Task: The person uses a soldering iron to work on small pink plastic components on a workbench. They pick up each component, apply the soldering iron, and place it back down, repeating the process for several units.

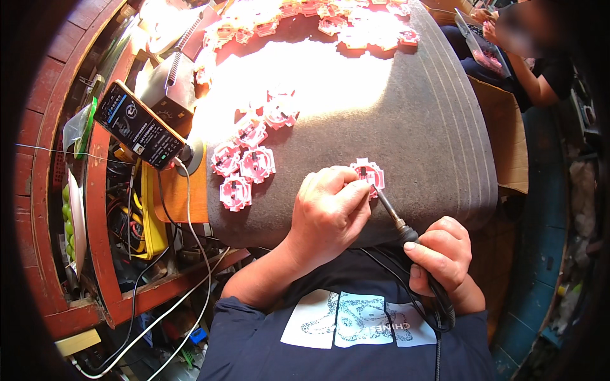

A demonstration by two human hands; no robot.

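Note:
My right hand is wrapped around the dark handle of a soldering iron. The iron's metal shaft slants up and left, its tip at a pink and white plastic part on the dark grey mat. From the left, my left hand reaches over that part's edge with thumb and forefinger pinched. What the pinch holds is hidden. Several similar pink parts, with small black pieces in them, lie in a loose group left of my left hand.
Many more pink parts line the mat's sunlit far edge. A phone stands on a holder at the left, its white cable hanging down. Beyond the right edge are a cardboard box and another person holding a tray.

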